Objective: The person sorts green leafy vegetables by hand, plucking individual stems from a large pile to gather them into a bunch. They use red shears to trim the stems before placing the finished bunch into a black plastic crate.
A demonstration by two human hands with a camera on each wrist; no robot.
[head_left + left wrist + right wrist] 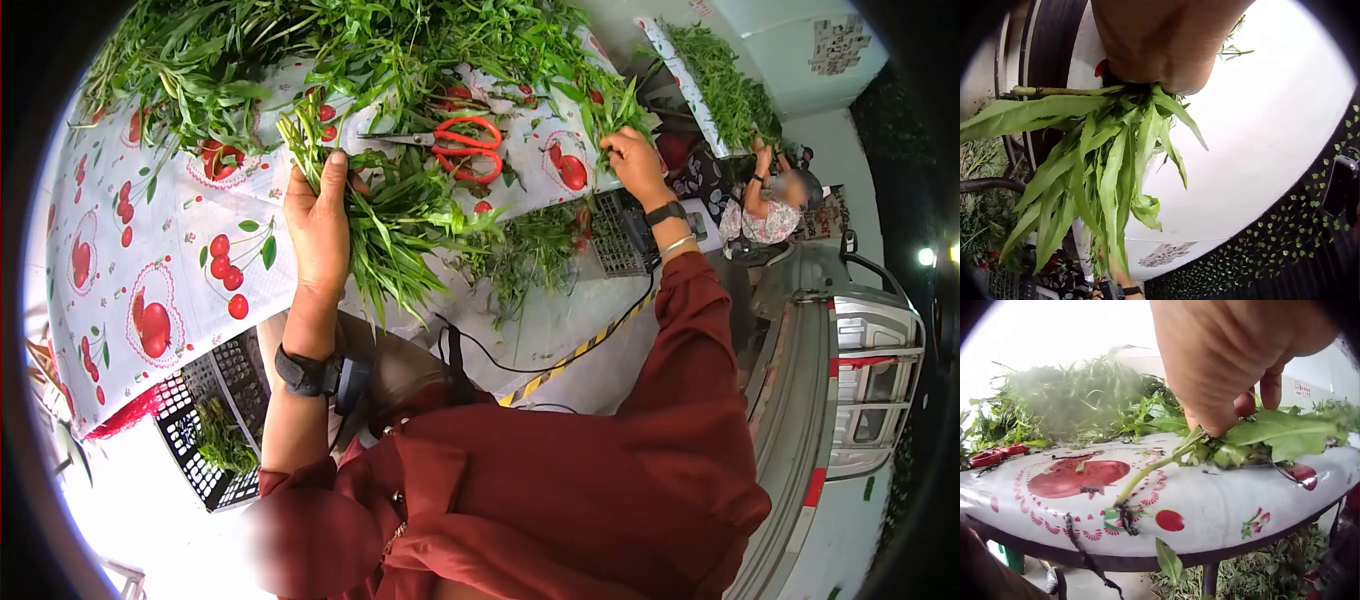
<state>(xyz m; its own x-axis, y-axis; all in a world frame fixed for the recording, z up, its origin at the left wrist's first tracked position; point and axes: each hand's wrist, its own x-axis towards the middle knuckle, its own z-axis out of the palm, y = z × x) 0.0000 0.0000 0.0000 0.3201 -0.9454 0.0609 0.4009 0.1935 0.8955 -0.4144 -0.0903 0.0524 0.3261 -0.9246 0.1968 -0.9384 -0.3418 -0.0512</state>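
Observation:
My left hand (318, 225) grips a bunch of long-leaved greens (395, 265), its thumb laid along the pale cut stems, which poke out beyond the fingers. In the left wrist view the leaves (1116, 162) fan out below the hand. At the table's right side, my right hand (638, 168) pinches a leafy green stem. The right wrist view shows that stem (1144, 478) running down to a dark root end over the tablecloth, with a broad leaf (1285, 431) beside the fingertips. Red-handled scissors (466, 149) lie between the two hands.
A large heap of greens (400, 40) covers the table's far side, on a cherry-print tablecloth (190, 300). Dark crates (615, 240) stand below, and trimmings (530, 255) lie under the edge. To the right, another person (770, 215) sits at a second table of greens (715, 80).

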